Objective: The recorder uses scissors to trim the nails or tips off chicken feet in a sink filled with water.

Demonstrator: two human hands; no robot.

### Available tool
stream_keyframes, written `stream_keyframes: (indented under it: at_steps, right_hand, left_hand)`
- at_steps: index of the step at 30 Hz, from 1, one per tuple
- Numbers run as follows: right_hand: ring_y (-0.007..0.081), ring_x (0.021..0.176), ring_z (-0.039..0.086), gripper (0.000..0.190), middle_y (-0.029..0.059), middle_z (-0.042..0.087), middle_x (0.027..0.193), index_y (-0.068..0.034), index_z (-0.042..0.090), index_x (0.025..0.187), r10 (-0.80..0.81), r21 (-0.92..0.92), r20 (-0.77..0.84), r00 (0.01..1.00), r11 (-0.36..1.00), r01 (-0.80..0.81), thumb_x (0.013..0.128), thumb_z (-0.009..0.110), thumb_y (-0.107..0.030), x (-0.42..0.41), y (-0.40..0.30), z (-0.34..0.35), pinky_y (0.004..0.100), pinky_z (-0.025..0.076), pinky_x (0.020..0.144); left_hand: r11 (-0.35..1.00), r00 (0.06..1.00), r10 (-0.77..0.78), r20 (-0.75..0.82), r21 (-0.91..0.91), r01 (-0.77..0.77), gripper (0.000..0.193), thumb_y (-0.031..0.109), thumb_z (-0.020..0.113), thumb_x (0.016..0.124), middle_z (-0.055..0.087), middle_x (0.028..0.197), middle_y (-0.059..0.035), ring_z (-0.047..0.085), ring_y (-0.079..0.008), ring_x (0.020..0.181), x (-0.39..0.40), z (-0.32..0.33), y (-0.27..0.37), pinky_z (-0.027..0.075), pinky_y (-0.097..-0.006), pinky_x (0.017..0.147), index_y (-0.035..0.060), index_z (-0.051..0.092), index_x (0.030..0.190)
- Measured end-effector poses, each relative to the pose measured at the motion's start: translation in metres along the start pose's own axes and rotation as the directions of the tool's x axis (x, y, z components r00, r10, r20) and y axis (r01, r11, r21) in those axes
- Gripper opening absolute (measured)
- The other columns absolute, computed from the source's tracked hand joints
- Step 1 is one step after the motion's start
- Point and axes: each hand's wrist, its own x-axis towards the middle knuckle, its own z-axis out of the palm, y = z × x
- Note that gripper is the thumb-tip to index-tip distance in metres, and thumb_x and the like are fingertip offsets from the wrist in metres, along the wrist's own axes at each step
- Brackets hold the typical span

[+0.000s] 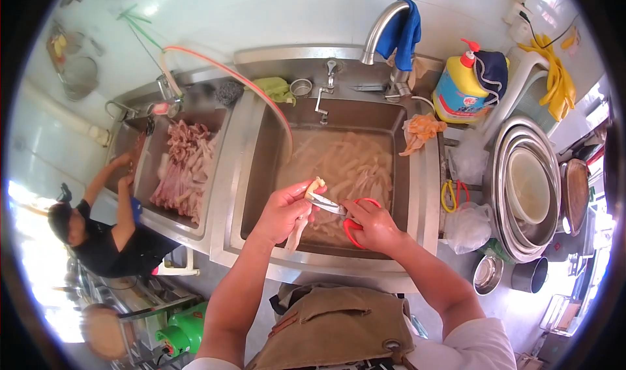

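My left hand (281, 211) grips a long, pale piece of raw meat (295, 233), perhaps poultry; its yellowish end sticks up past my fingers and the rest hangs below. In my right hand (376, 225) is a pair of scissors (353, 226) with red handles. Their steel blades point left and meet the piece near my left fingertips; whether they cut into it I cannot tell. Both hands are over the steel sink basin (254, 174), where many similar pale pieces (359, 167) lie in cloudy water. A red-edged hose (254, 89) reaches down into that water.
Pink raw meat (183, 169) fills the left basin, and a co-worker (105, 233) reaches into the far-left one. A steel faucet (384, 27) holds a blue cloth. Right of the sink are a yellow pump jug (459, 91), other scissors (449, 196) and nested bowls (499, 189).
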Motion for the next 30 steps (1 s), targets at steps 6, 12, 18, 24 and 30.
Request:
stream_keyframes:
  at_steps: [6,12,18,24,30]
  right_hand:
    - [0.0296,0.075,0.062,0.049,0.0109,0.059,0.085,-0.003,0.055,0.116,-0.008,-0.041,-0.089,0.996,0.999,0.004,0.070,0.070,-0.003,-0.009,-0.006,-0.008,0.0377,0.053,0.057]
    - [0.0299,0.071,0.062,0.044,0.0124,0.060,0.085,-0.005,0.055,0.113,0.026,-0.083,-0.132,0.991,0.996,-0.038,0.072,0.069,-0.007,-0.018,-0.008,-0.014,0.0384,0.053,0.057]
    - [0.0309,0.070,0.061,0.038,0.0138,0.058,0.080,-0.005,0.055,0.109,0.034,-0.038,-0.171,0.985,0.998,-0.041,0.073,0.067,-0.004,-0.026,-0.004,-0.012,0.0395,0.051,0.058]
    - [0.0327,0.072,0.060,0.039,0.0162,0.058,0.082,-0.003,0.055,0.111,0.256,0.305,-0.075,0.964,0.926,-0.222,0.073,0.065,0.002,-0.032,-0.010,-0.006,0.0403,0.049,0.062]
    - [0.0328,0.074,0.062,0.049,0.0149,0.059,0.088,-0.004,0.053,0.117,0.113,0.129,-0.167,0.979,0.987,-0.092,0.070,0.068,0.000,-0.021,-0.021,-0.027,0.0394,0.052,0.064]
  left_hand:
    - [0.988,1.000,0.024,0.014,0.150,-0.026,0.046,0.000,0.051,0.089,0.060,0.123,-0.0106,0.057,-0.0114,0.079,-0.006,0.015,0.006,0.049,-0.0248,0.068,-0.0021,0.046,0.135]
    - [0.986,0.993,0.112,-0.021,0.124,-0.109,0.046,0.000,0.051,0.089,0.061,0.121,-0.0101,0.057,-0.0113,0.077,-0.006,0.037,0.010,0.048,-0.0245,0.067,-0.0019,0.046,0.134]
    - [0.978,0.994,0.108,0.016,0.176,-0.109,0.045,0.000,0.050,0.088,0.061,0.121,-0.0115,0.058,-0.0124,0.077,-0.003,0.042,0.012,0.050,-0.0253,0.066,-0.0030,0.047,0.133]
    - [0.998,0.998,-0.031,-0.063,0.048,0.034,0.043,0.002,0.048,0.085,0.062,0.112,-0.0123,0.060,-0.0143,0.075,0.004,0.033,0.006,0.050,-0.0267,0.061,-0.0041,0.051,0.128]
    - [0.992,0.989,-0.119,-0.084,-0.047,0.116,0.036,0.003,0.047,0.085,0.064,0.093,-0.0164,0.060,-0.0184,0.059,0.004,0.032,0.012,0.050,-0.0304,0.048,-0.0059,0.054,0.119]
